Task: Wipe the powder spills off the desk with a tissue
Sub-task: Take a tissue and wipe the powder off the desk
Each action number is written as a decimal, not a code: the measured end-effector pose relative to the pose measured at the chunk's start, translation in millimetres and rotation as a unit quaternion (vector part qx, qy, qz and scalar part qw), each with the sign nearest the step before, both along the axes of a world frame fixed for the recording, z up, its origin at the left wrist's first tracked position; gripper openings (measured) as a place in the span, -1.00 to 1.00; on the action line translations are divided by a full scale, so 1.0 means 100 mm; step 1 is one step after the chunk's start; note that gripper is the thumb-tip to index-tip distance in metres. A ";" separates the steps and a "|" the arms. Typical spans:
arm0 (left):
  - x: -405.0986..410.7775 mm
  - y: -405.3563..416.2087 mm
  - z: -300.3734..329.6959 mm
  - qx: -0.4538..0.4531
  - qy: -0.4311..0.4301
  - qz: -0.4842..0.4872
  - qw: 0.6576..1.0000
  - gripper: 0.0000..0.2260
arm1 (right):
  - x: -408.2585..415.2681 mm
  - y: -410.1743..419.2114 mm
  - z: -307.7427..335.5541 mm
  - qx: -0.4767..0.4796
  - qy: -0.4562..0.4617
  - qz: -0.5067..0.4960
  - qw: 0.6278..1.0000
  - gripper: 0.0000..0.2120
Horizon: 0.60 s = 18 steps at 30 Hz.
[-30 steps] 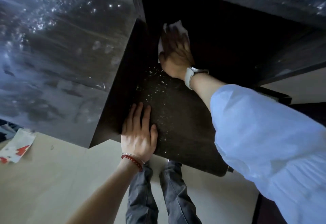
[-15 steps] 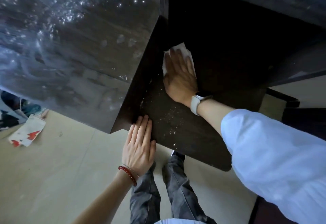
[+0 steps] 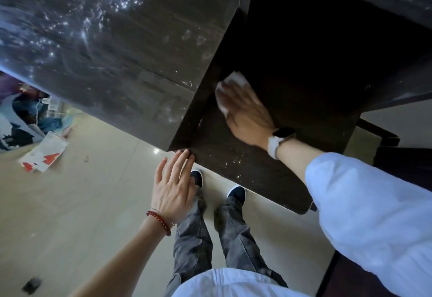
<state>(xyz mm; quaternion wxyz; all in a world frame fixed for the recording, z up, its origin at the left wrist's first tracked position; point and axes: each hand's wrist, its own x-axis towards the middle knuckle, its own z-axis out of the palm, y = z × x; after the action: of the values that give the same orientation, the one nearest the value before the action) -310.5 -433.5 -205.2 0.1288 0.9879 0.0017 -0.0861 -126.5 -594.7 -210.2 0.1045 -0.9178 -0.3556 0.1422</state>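
Now left hand off the desk edge, right hand's flat fingers on tissue.

The right hand dragged the tissue back toward 6 o'clock along the dark worktop, leaving fewer powder specks than before. The left hand slid off the surface until only its fingertips touched the near edge.

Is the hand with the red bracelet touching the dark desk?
Touching. In the head view the left hand reaches its fingertips onto the near edge of the desk; the rest of that hand hangs off over the floor.
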 end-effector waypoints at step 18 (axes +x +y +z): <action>-0.07 -0.07 0.02 -0.006 0.085 0.054 0.995 -0.51 | -0.50 -0.22 -0.12 -0.028 -0.010 -0.113 0.993 -0.45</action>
<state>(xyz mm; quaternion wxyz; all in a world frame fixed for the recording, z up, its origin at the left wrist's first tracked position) -317.8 -440.5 -202.7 0.1384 0.9748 0.0652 -0.1624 -176.5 -616.8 -222.4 0.0909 -0.9560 -0.2468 0.1301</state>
